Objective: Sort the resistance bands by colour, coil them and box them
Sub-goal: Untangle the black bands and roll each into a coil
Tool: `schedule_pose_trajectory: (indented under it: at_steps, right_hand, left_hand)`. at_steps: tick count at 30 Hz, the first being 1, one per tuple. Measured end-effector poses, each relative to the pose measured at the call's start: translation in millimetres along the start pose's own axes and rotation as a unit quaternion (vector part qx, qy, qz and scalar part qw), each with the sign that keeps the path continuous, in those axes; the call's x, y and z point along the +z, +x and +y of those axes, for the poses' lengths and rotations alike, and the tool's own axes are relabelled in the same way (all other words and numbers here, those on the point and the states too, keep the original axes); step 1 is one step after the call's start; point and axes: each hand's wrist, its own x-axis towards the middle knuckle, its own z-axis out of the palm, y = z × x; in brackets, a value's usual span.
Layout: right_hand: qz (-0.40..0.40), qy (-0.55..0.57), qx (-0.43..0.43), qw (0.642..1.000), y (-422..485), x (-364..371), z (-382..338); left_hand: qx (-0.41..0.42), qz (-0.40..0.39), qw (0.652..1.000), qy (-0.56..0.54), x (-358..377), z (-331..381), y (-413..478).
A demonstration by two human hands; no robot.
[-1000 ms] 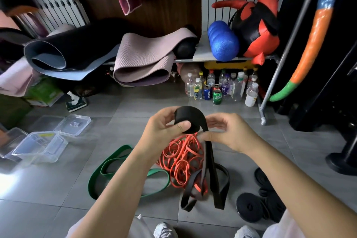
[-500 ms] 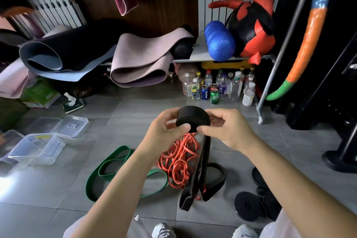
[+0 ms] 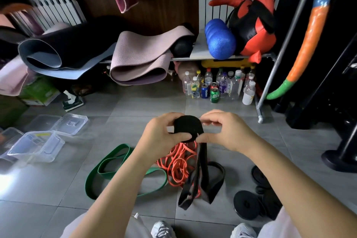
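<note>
The one legible label is "PEPSI" on a blue can [image 3: 204, 91], which stands on the floor [image 3: 135, 106] beside a green can [image 3: 214, 95] whose print is too small to read, in front of a cluster of plastic bottles [image 3: 234, 85] under a low shelf [image 3: 201, 52]. That shelf carries a blue foam roller [image 3: 220, 42] and slumped exercise mats [image 3: 139, 60]. In mid-air in front of the person, both hands work the black band [image 3: 188, 127]. The left hand [image 3: 160, 137] grips its rolled-up part, thumb across the front, and the right hand [image 3: 228, 133] pinches the band at the roll's lower right edge, fingers curled over the top. The unrolled rest hangs down to the floor, in front of a tangle of orange bands [image 3: 179, 164]. A green band [image 3: 108, 168] lies looped to the left, partly hidden by the left forearm. Black discs [image 3: 247, 205] lie to the right. Far left sit clear plastic boxes [image 3: 36, 147] and a loose lid [image 3: 71, 123]; their contents cannot be made out.
</note>
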Motion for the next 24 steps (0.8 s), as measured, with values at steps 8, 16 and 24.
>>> schedule_pose_trajectory:
  at_steps: [8, 16, 24]
  right_hand:
    - [0.039, 0.237, -0.001, 0.971, -0.9, 8.8, 1.1]
    - [0.046, 0.088, -0.014, 0.995, 0.4, 6.9, 4.3]
    - [0.005, -0.026, -0.011, 1.0, -3.5, 12.1, 0.6]
  left_hand:
    - [-0.059, 0.008, 0.907, -0.416, 2.0, 8.6, -6.1]
    - [0.002, 0.009, 0.999, -0.054, 6.1, 0.1, -3.4]
    - [0.077, -0.01, 0.986, 0.149, 7.7, 4.2, -6.4]
